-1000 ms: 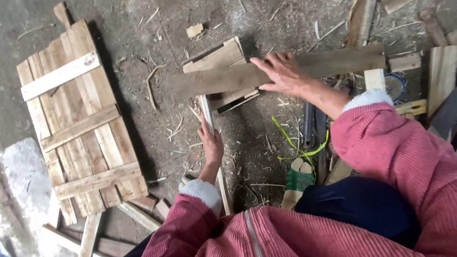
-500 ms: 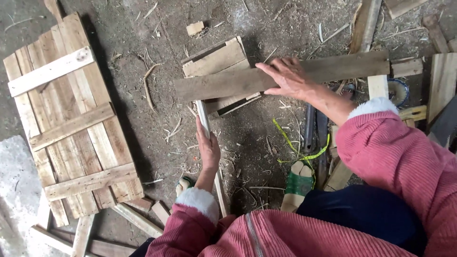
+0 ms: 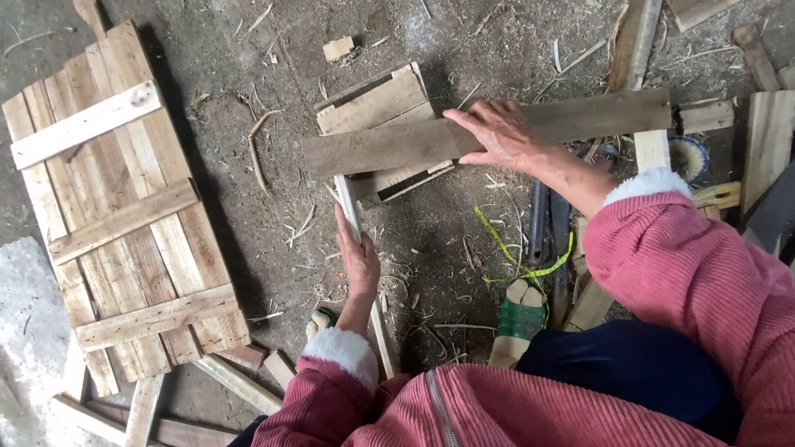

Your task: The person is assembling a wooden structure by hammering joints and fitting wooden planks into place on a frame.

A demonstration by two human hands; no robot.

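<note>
The left hand (image 3: 358, 263), at lower centre of the frame, closed its grip around a narrow pale wooden strip (image 3: 351, 217) that ran from the person's lap up to the underside of a long grey plank (image 3: 431, 136). The right hand (image 3: 497, 134), at upper centre, lay flat and open on that plank, fingers spread, gripping nothing and apparently pressing it down so it would stay across the strip. The plank stretched almost level from centre to upper right, crossing over a small stack of short boards (image 3: 377, 103) that appeared to serve as a rest beneath it.

Both arms wore pink ribbed sleeves with white fleecy cuffs. A green sandal (image 3: 520, 319) showed at lower centre, with a yellow-green plastic strap (image 3: 515, 252) curling on the dirt floor (image 3: 248, 83) just above it. A finished slatted wooden panel (image 3: 116, 207), three battens fixed across its slats, lay flat at the left of the frame. Loose offcuts were scattered along the right edge and lower left. A small round dish (image 3: 687, 157) sat at the right, half hidden; its contents could not be made out.
</note>
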